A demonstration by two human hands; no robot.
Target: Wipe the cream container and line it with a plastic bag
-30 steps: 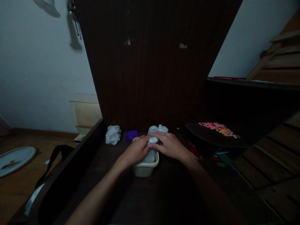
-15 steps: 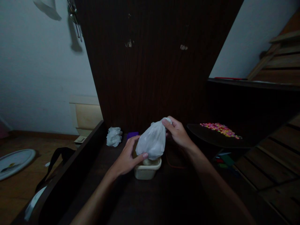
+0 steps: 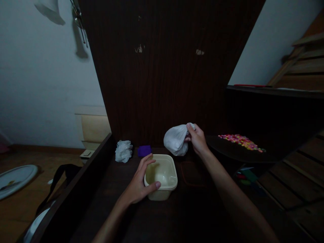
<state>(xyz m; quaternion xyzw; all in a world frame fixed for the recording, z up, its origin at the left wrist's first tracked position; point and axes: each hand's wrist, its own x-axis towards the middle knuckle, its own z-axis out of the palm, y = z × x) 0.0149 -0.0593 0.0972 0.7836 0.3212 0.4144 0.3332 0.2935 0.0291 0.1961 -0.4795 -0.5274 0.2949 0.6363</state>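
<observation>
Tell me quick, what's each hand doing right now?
Left hand: gripping the side of the cream container.
Right hand: pinching the white bag by its top, held up clear of the container.

You are in a dim room of a home: dark wooden wardrobe panel (image 3: 162,74), white wall (image 3: 37,84), wooden floor (image 3: 15,212) bearing a plate (image 3: 15,175), wooden slats (image 3: 298,158) right.
</observation>
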